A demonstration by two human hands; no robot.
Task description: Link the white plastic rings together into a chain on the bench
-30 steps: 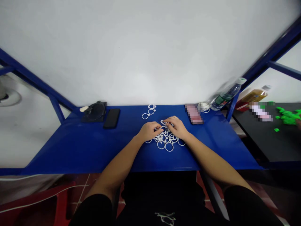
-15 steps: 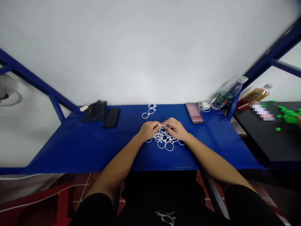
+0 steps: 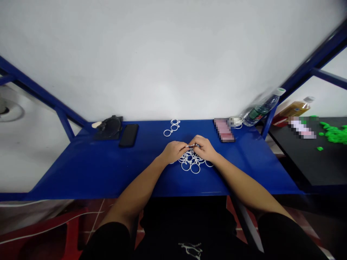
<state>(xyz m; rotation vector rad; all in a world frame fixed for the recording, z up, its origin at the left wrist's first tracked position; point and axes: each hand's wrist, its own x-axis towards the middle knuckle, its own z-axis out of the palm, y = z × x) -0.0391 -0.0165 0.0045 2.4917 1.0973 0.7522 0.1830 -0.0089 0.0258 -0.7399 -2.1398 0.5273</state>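
Note:
A heap of several white plastic rings point(image 3: 193, 161) lies on the blue table point(image 3: 108, 169) in front of me. My left hand point(image 3: 173, 151) and my right hand point(image 3: 204, 147) meet just above the heap's far edge, fingertips pinched together on one white ring point(image 3: 191, 146) held between them. A smaller group of white rings point(image 3: 171, 128) lies further back near the wall.
A black phone point(image 3: 129, 135) and a black pouch point(image 3: 108, 128) sit at the back left. At the back right are a blurred pink object point(image 3: 223, 129), a coil of white cable point(image 3: 236, 122) and a water bottle point(image 3: 260, 108). A black table with green pieces point(image 3: 334, 132) stands to the right.
Both hands have lifted slightly off the heap and drawn closer together, pinching one ring between the fingertips. The heap and the other objects have not moved.

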